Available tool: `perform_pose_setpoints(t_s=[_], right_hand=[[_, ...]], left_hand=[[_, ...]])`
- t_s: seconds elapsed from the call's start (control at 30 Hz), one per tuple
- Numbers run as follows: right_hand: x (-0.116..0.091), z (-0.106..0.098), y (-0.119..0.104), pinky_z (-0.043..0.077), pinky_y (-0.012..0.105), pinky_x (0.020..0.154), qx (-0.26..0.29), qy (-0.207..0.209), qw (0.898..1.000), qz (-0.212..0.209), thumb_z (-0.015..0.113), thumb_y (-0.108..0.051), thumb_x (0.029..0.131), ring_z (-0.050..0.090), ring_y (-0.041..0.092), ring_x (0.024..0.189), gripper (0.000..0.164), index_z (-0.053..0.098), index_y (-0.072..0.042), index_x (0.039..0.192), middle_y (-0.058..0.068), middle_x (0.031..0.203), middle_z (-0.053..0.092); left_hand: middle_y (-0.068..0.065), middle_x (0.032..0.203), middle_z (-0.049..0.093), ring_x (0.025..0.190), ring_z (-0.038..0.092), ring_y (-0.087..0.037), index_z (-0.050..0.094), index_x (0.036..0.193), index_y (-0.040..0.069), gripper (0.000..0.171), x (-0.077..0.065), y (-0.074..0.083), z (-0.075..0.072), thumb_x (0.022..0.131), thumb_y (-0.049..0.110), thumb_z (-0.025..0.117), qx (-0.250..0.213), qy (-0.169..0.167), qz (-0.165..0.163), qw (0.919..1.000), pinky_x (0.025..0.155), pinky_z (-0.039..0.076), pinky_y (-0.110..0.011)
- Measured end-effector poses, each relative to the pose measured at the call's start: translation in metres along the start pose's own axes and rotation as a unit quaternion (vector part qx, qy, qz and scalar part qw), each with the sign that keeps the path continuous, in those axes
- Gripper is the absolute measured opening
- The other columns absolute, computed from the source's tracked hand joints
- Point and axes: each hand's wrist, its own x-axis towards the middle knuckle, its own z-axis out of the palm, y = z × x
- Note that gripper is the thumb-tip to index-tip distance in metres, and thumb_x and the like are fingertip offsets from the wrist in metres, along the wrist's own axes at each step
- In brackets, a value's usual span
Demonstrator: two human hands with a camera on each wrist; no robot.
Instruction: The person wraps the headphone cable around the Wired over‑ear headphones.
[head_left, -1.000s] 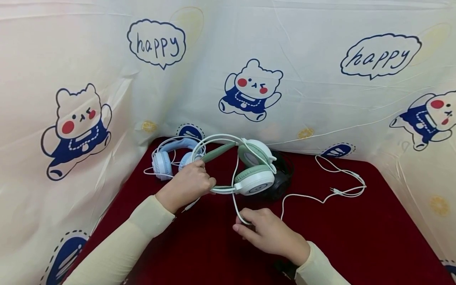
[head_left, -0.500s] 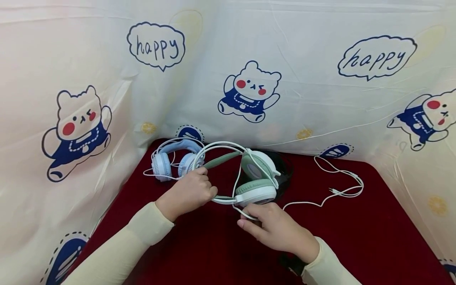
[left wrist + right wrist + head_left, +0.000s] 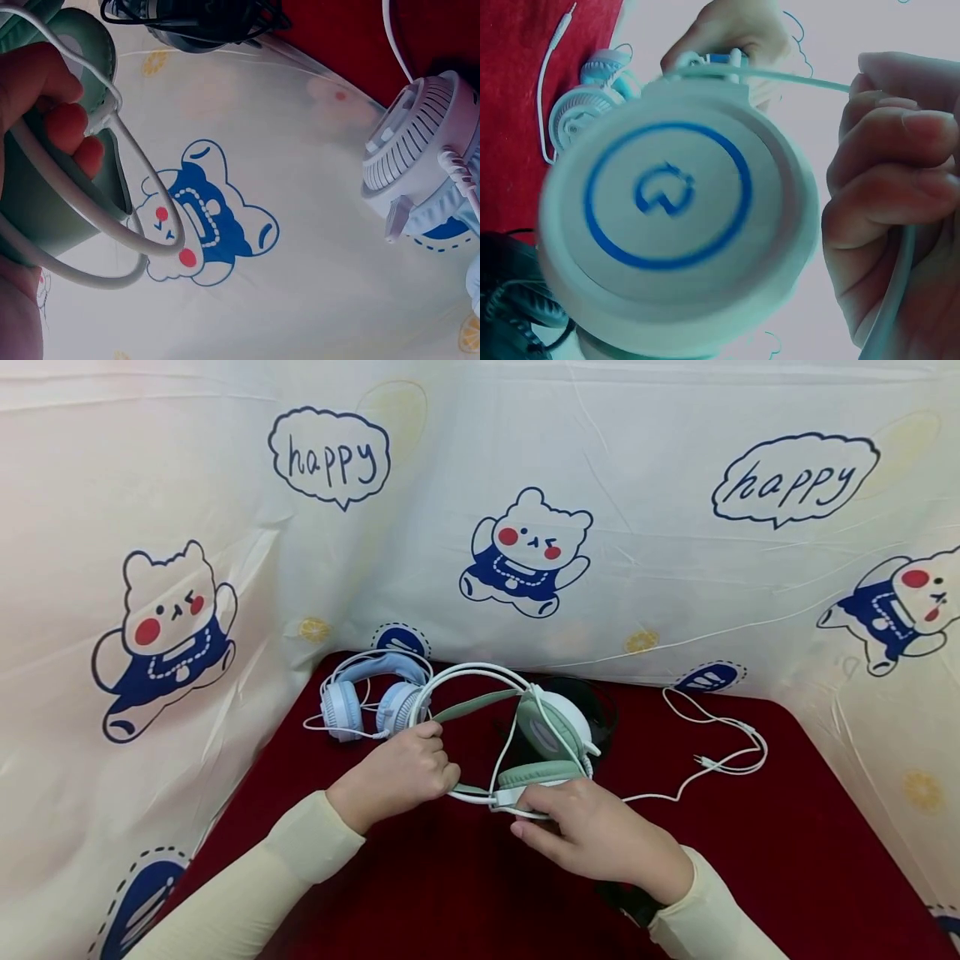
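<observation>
Headphones [image 3: 551,731], white with green pads, were mid-scene over the far half of the red cloth [image 3: 450,893], hoop to the left, cups to the right. I had the left hand [image 3: 396,777] on their headband: fingers curled round the white hoops, thumb side not clear to me. Right hand [image 3: 607,835] gripped a white cable [image 3: 802,79] beside the near cup [image 3: 671,202]; right wrist view gave me the cable running from where band met cup into the curled fingers, then out along the palm. That cup faced the camera, blue ring and logo slightly blurred, fingers apart from it. Couldn't tell whether either cup touched the cloth.

Rest: light-blue headphones [image 3: 396,706] lay at far left, their right cup just behind the left end of the held set's hoop. Black headphones [image 3: 596,710] sat on the far side behind the far cup, partly hidden. Looped white lead [image 3: 720,768] lay on the cloth at right, plug visible; right hand hid where its run ended. Cream sleeves [image 3: 311,839] covered both forearms. Dark item [image 3: 633,902] at the right wrist was too unclear to name. Patterned curtain [image 3: 660,410] hung at far, left and right, printed with bears and "happy" bubbles.
</observation>
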Motion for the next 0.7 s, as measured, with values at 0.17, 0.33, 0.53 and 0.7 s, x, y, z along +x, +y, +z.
perform_pose_setpoints(t_s=[0.17, 0.33, 0.53, 0.7], right_hand=[[0.001, -0.004, 0.0, 0.042, 0.014, 0.055, 0.004, 0.004, 1.0, 0.0, 0.06, -0.028, 0.098, 0.045, -0.003, 0.061, 0.005, 0.059, -0.026, 0.093, -0.021, 0.074, 0.05], [0.004, -0.015, 0.0, 0.043, 0.015, 0.056, 0.0, 0.0, 1.0, -0.009, 0.059, -0.027, 0.098, 0.045, -0.003, 0.059, 0.005, 0.061, -0.024, 0.095, -0.019, 0.075, 0.053], [0.007, -0.03, -0.002, 0.046, 0.017, 0.058, -0.025, -0.003, 1.0, 0.003, 0.065, -0.026, 0.094, 0.049, -0.002, 0.061, 0.005, 0.063, -0.024, 0.098, -0.019, 0.077, 0.058], [0.007, -0.034, -0.003, 0.047, 0.018, 0.059, -0.042, -0.007, 0.999, 0.018, 0.069, -0.026, 0.091, 0.051, 0.0, 0.064, 0.009, 0.065, -0.024, 0.099, -0.018, 0.08, 0.06]], left_hand=[[0.002, 0.055, 0.056, 0.051, 0.051, -0.012, 0.051, 0.062, 0.017, 0.029, 0.0, 0.001, 0.0, 0.075, -0.006, 0.064, 0.003, -0.008, 0.012, 0.9999, 0.07, 0.037, -0.031], [0.002, 0.054, 0.055, 0.051, 0.05, -0.012, 0.049, 0.061, 0.016, 0.029, 0.001, 0.001, -0.003, 0.076, -0.007, 0.06, 0.004, -0.006, 0.018, 0.9998, 0.07, 0.036, -0.031], [0.002, 0.056, 0.057, 0.051, 0.049, -0.012, 0.05, 0.062, 0.016, 0.029, 0.002, 0.006, -0.009, 0.077, -0.006, 0.06, 0.003, -0.011, 0.022, 0.9997, 0.071, 0.035, -0.031], [0.002, 0.056, 0.058, 0.051, 0.048, -0.012, 0.05, 0.062, 0.016, 0.028, 0.001, 0.011, -0.013, 0.077, -0.003, 0.064, 0.005, -0.012, 0.03, 0.9995, 0.07, 0.035, -0.031]])
